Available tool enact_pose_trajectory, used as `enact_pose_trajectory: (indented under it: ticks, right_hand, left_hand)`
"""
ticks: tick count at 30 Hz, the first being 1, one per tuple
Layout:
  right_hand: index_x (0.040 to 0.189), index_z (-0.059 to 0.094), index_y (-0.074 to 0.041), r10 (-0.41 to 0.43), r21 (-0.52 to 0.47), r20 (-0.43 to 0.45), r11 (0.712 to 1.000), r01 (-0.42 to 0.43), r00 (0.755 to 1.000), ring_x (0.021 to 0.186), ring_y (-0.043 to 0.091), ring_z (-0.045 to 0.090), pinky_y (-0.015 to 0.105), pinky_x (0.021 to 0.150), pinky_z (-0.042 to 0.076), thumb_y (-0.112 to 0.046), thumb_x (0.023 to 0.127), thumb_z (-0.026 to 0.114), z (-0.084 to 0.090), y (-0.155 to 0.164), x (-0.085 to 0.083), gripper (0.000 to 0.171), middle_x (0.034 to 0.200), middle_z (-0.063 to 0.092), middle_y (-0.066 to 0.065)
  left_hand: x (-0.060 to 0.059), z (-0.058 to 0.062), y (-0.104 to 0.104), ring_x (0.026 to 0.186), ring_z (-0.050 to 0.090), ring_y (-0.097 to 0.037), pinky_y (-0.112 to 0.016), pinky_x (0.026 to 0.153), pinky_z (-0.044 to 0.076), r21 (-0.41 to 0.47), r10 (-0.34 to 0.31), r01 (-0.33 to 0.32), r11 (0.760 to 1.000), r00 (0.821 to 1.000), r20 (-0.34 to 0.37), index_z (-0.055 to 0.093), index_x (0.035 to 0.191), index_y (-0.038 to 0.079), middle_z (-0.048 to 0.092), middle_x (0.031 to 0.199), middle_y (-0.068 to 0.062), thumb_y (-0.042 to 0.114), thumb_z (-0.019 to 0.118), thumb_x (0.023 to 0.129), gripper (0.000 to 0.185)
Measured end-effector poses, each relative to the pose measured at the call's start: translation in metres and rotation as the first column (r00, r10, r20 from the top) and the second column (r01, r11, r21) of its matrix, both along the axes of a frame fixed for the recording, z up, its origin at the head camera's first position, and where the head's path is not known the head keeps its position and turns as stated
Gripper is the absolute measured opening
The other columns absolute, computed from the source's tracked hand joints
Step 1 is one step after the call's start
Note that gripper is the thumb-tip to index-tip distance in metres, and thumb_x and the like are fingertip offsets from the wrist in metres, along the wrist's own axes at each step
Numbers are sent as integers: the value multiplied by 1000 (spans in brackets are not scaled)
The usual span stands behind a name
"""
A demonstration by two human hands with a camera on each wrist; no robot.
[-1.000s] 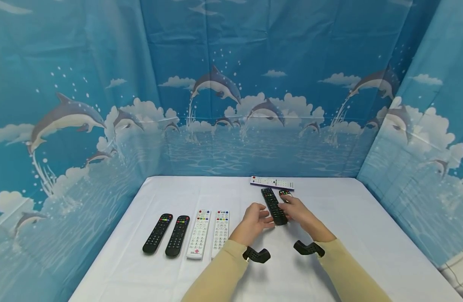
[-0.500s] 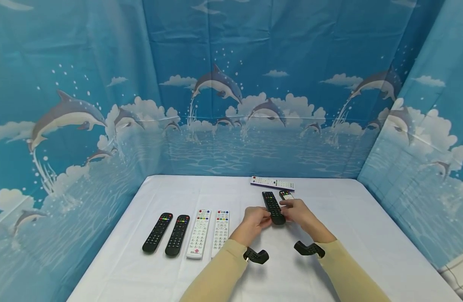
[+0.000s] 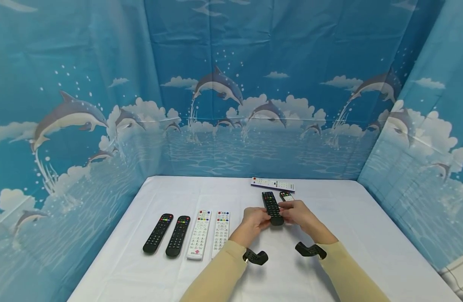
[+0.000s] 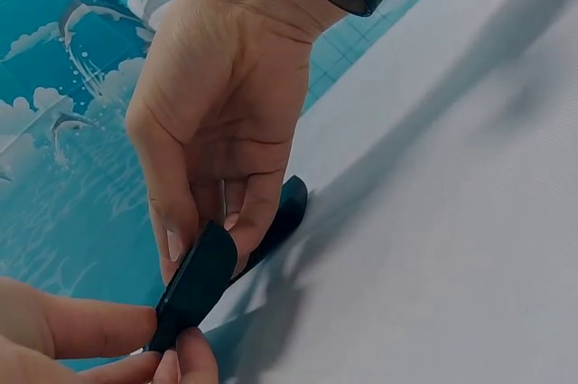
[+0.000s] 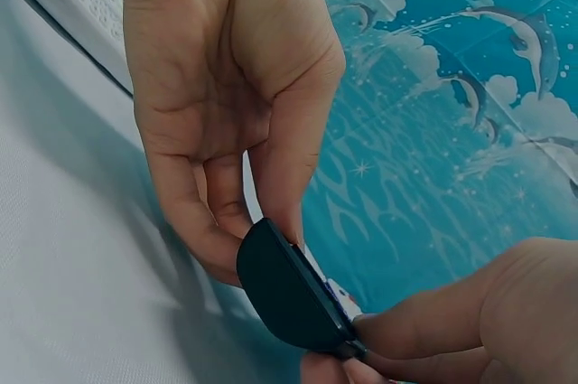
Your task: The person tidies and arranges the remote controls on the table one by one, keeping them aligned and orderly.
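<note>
Both hands pinch a black remote control (image 3: pixel 271 205) right of the table's middle. The left hand (image 3: pixel 253 222) has its thumb and fingertips on the left edge near the lower end. Opposite it, the right hand (image 3: pixel 299 214) grips the right edge. In the left wrist view the remote's dark underside shows, tilted over the white cloth. The right wrist view shows its rounded end between the fingertips of both hands. Just behind the right hand lies a smaller dark remote (image 3: pixel 286 196) with a pale lower part, partly hidden by the fingers.
Left of the hands, two black remotes (image 3: pixel 158 233) and two white remotes (image 3: pixel 199 235) lie in a row; the left sleeve covers one white corner. A white remote (image 3: pixel 273 184) lies crosswise at the back of the white-covered table (image 3: pixel 329 193). Dolphin-print curtains (image 3: pixel 231 147) surround it.
The left hand has gone from loosely spread beside the black remote to pinching its edge. The remote has turned more upright and its top end has come slightly nearer. Since half a second ago little differs.
</note>
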State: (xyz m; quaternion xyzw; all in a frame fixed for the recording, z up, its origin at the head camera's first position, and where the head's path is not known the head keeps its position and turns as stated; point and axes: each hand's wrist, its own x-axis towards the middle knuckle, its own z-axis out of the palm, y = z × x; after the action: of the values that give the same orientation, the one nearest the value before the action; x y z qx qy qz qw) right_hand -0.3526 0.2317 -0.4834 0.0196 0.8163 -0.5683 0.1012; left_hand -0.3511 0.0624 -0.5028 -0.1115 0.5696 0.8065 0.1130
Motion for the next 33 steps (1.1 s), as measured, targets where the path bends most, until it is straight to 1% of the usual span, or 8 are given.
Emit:
enact_pose_trajectory:
  ticks: [4, 7, 10, 13, 17, 22, 28, 33]
  right_hand:
    - [141, 49, 11, 21, -21, -7, 1000, -21, 1000, 98, 22, 68, 37, 77, 60, 1, 95, 59, 2, 0, 2, 48, 129, 60, 27]
    - [142, 50, 8, 21, -39, -6, 999, -21, 1000, 100, 23, 68, 37, 80, 60, 1, 94, 60, 2, -1, 3, 49, 128, 60, 25]
    - [142, 49, 8, 30, -39, -29, 999, -32, 999, 100, 25, 68, 39, 80, 60, 2, 94, 60, 4, -3, 5, 50, 126, 60, 25]
    - [142, 51, 7, 19, -30, -42, 999, -20, 999, 99, 26, 68, 39, 80, 60, 3, 92, 61, 6, -6, 9, 51, 124, 60, 24]
    - [143, 52, 3, -4, -16, -51, 1000, 3, 999, 100, 25, 67, 40, 81, 60, 4, 90, 63, 10, -11, 14, 54, 123, 61, 21]
    - [146, 49, 2, 6, -17, -69, 1000, -7, 998, 98, 28, 68, 42, 79, 61, 6, 88, 64, 14, -19, 22, 60, 121, 59, 23]
    - [147, 49, 0, 15, -41, -70, 999, -18, 997, 95, 28, 69, 41, 77, 61, 9, 84, 66, 16, -32, 34, 66, 119, 60, 22]
    - [148, 48, -3, 1, -52, -56, 999, -4, 998, 92, 26, 69, 40, 75, 62, 10, 81, 69, 14, -44, 42, 72, 114, 62, 20]
  left_hand:
    - [2, 2, -3, 96, 69, -29, -37, 79, 60, -5, -2, 2, 1000, 1000, -5, 64, 115, -16, 68, 108, -24, -24, 63, 77, 39]
    - [5, 5, -6, 94, 69, -26, -37, 80, 60, -18, -7, 7, 1000, 1000, -17, 65, 115, -15, 69, 105, -22, -23, 63, 77, 38]
    - [8, 9, -10, 91, 69, -24, -36, 79, 60, -41, -18, 17, 999, 999, -32, 66, 113, -14, 70, 102, -20, -22, 64, 78, 36]
    - [12, 13, -13, 88, 69, -22, -35, 77, 60, -81, -29, 25, 996, 998, -50, 67, 112, -12, 70, 100, -18, -20, 65, 79, 33]
    - [18, 18, -18, 86, 69, -21, -35, 76, 60, -148, -48, 32, 988, 994, -102, 69, 112, -10, 71, 97, -15, -19, 65, 81, 32]
    - [28, 23, -28, 88, 70, -20, -33, 76, 60, -207, -88, 53, 977, 982, -165, 68, 114, -10, 72, 94, -13, -18, 65, 81, 34]
    - [40, 27, -44, 86, 69, -18, -31, 73, 60, -279, -123, 67, 958, 975, -185, 70, 115, -7, 71, 93, -10, -17, 67, 81, 36]
    - [51, 29, -57, 86, 69, -18, -31, 74, 60, -312, -152, 84, 946, 968, -200, 68, 116, -9, 70, 93, -12, -19, 66, 80, 38]
